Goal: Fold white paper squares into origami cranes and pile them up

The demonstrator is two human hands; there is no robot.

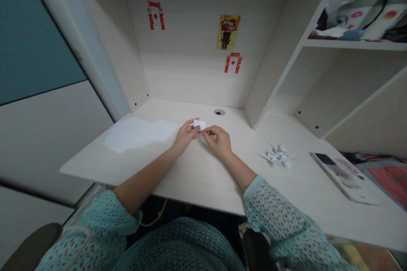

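A small piece of folded white paper (199,124) is held up over the middle of the desk, between both hands. My left hand (186,134) grips it from the left, with fingers behind and thumb in front. The fingertips of my right hand (219,139) pinch together at its lower right edge. Part of the paper is hidden behind the fingers, so I cannot tell its full shape. Off to the right lies a small heap of folded white paper pieces (278,155) with pointed ends. Flat white paper sheets (136,133) are spread out on the left.
The pale desk (190,178) has side panels and a back panel with red and yellow stickers (228,32). A white phone-like flat device (343,178) lies at the right. Behind the hands is a round cable hole (219,112). Bags (365,17) fill the upper right shelf.
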